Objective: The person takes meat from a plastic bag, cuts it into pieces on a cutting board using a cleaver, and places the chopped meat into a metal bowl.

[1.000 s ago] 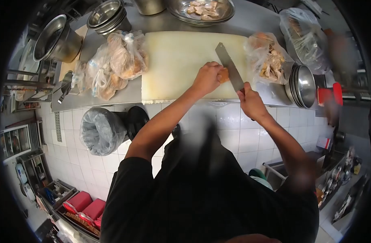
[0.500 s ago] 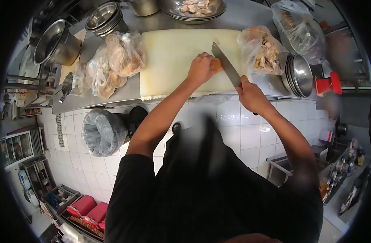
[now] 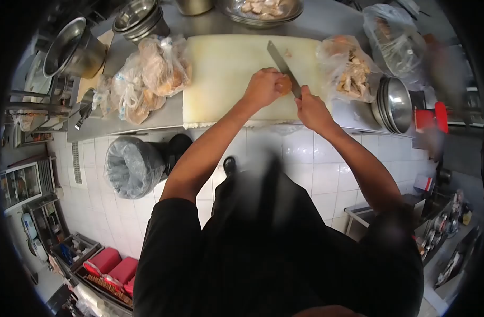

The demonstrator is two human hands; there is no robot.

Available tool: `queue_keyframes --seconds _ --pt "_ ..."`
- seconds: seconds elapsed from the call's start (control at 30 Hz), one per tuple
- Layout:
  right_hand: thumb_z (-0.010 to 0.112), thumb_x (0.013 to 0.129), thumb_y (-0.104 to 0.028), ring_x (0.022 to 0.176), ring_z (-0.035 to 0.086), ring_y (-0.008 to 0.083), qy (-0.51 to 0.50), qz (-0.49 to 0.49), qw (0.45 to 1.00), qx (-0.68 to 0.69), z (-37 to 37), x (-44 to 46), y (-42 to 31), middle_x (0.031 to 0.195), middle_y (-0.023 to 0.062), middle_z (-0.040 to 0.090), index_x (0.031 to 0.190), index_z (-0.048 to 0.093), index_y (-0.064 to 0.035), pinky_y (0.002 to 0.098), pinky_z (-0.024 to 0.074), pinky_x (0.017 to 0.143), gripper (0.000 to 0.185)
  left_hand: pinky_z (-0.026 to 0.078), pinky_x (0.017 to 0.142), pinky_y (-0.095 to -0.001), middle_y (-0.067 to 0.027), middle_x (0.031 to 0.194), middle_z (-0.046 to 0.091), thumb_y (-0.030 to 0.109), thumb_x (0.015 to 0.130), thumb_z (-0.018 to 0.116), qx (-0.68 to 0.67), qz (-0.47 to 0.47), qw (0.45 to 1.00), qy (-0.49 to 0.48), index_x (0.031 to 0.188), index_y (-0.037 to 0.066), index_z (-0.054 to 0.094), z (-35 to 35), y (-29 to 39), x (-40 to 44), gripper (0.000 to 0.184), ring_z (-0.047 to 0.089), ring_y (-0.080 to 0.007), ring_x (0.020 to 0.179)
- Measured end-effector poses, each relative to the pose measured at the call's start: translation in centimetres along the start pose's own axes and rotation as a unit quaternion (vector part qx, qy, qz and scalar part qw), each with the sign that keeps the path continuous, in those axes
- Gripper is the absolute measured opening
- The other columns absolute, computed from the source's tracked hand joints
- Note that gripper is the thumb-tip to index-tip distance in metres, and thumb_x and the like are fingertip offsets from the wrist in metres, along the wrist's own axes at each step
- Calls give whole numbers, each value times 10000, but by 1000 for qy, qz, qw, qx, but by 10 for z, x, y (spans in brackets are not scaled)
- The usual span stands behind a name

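My left hand (image 3: 263, 87) is closed on an orange-brown piece of food (image 3: 285, 86) above the white cutting board (image 3: 221, 68); bread or meat, I cannot tell. In my right hand (image 3: 312, 112) is the handle of a long, broad-bladed knife (image 3: 282, 64). The blade points away from me and to the left, right beside the food piece. Its tip reaches over the far half of the board. A small scrap (image 3: 288, 53) lies on the board right of the tip. My left fingertips are partly hidden behind the food.
Clear bags of round brown food (image 3: 162, 66) sit left of the board. To its right are an open bag of cut pieces (image 3: 353, 74) and stacked steel bowls (image 3: 394, 103). Behind stands a bowl of pale chunks (image 3: 263, 21). A lined bin (image 3: 131, 166) stands on the floor.
The knife and my right hand have moved up and to the left, so the blade tip reaches farther over the board. My left hand keeps its hold on the food.
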State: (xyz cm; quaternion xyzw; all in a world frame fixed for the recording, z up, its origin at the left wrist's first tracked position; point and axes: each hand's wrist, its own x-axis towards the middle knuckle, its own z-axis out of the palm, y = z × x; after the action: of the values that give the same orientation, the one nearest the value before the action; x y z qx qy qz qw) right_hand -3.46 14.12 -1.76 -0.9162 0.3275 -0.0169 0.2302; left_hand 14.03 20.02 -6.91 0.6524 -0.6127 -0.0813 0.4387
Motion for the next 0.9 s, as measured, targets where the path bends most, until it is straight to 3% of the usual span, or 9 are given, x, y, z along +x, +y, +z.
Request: queue_keyframes --seconds 0.17,0.33,0.43,0.53,0.7,0.8,0.9 --pt "501 936 -160 784 587 503 -59 86 994 36 -31 -25 -20 775 295 604 1013 369 9 548 451 703 228 516 795 -410 -152 922 645 15 714 576 23 -64 997 -21 922 -23 676 -2 9 1 234 617 -322 879" --pt "515 929 -164 795 587 504 -40 105 993 34 -12 -66 -2 822 308 609 1032 373 14 557 449 718 250 517 792 -413 -156 924 637 23 725 590 1 -34 999 20 902 -17 669 5 3 -4 198 616 -321 881" --pt "509 933 -178 751 591 500 -14 81 997 5 4 -43 0 822 302 616 1044 371 20 553 458 680 266 515 795 -414 -159 917 634 27 723 595 -66 -26 997 32 895 -11 667 16 -12 -3 190 612 -326 879" --pt "497 940 -201 665 590 495 9 -18 1000 23 0 13 -3 808 293 621 1059 378 22 528 468 590 280 512 804 -412 -162 925 635 23 716 598 -100 -28 992 69 890 -9 666 21 -1 -14 189 612 -328 886" --pt "504 943 -223 670 603 473 -105 120 979 131 -30 21 -15 808 263 630 1074 413 -10 491 481 578 266 510 805 -408 -165 950 639 36 696 651 -43 -56 995 72 955 -10 662 3 13 -11 264 614 -335 892" --pt "501 954 -248 722 613 450 94 21 992 85 1 -1 12 807 227 639 1049 438 -25 480 486 641 250 510 801 -403 -168 962 638 49 687 697 -62 -95 990 89 1008 -5 657 -10 11 -22 328 613 -341 881" --pt "511 958 -243 768 618 436 170 62 976 119 -4 -22 -20 809 208 644 1026 450 -23 465 484 685 238 513 793 -390 -167 967 637 39 681 724 -47 -129 982 133 1033 -1 653 -37 5 -37 362 616 -332 861"
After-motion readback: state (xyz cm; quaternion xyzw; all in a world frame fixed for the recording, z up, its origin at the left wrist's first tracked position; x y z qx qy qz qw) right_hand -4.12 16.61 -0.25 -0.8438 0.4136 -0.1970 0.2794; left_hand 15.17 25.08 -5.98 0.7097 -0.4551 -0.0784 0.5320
